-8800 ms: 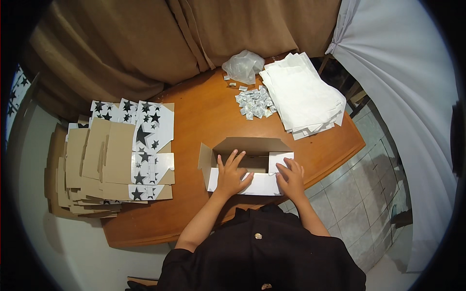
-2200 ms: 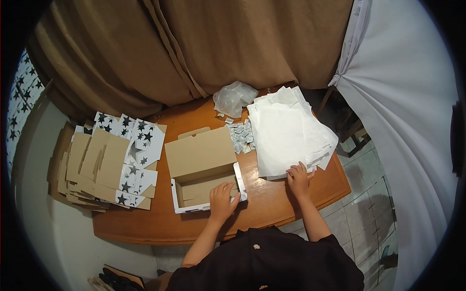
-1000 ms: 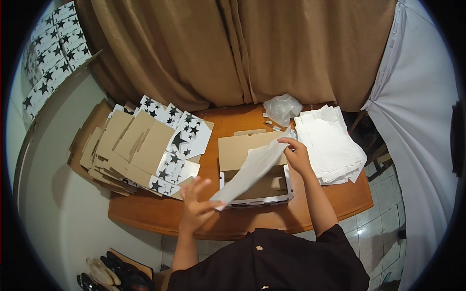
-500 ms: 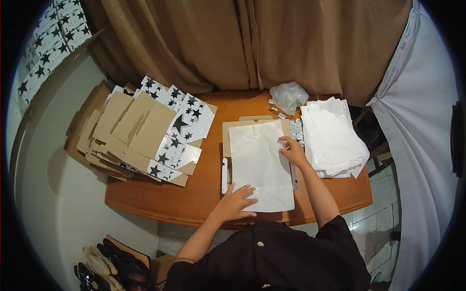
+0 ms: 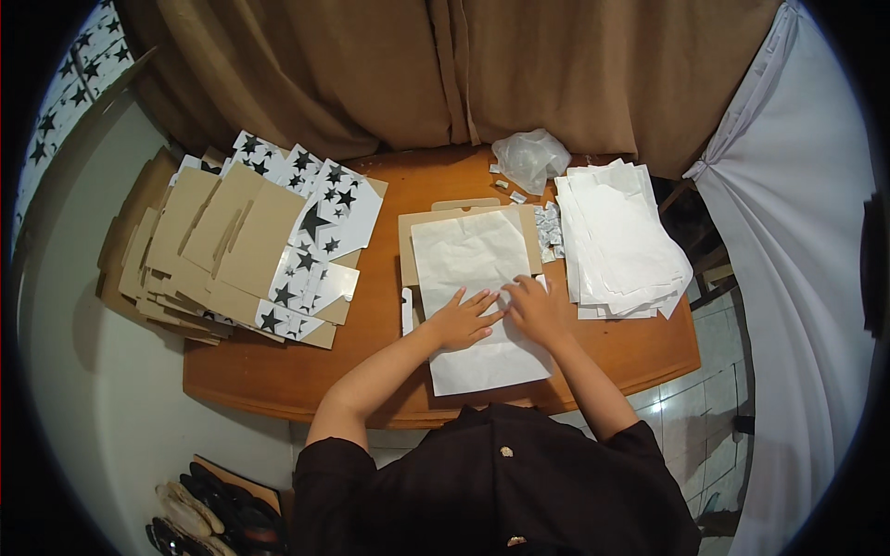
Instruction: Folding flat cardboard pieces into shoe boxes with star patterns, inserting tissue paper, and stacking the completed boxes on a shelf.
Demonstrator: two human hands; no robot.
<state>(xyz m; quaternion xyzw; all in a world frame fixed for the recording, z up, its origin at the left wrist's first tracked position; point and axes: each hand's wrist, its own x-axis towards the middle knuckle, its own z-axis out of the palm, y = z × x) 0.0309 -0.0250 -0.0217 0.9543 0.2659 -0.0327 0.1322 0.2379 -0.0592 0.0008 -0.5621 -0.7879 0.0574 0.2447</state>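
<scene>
A white sheet of paper, slightly creased, lies over an opened-out cardboard box. The box's brown far panel and white side flaps show around the sheet. Palm down, my left hand rests flat on the middle of the paper with its fingers spread. Just to its right, my right hand touches the paper with bent fingertips, close to the left fingertips. Neither hand appears to grip anything. The paper's near end reaches toward the table's front edge.
Flat cardboard boxes with black stars are piled at the left. At the right lies a stack of white paper. Small silvery packets sit between it and the box, below a clear plastic bag. A brown curtain hangs behind the table.
My right hand has come down from the paper's upper right edge to its middle. My left hand has moved up and inward from the lower left. The whole view has shifted slightly.
</scene>
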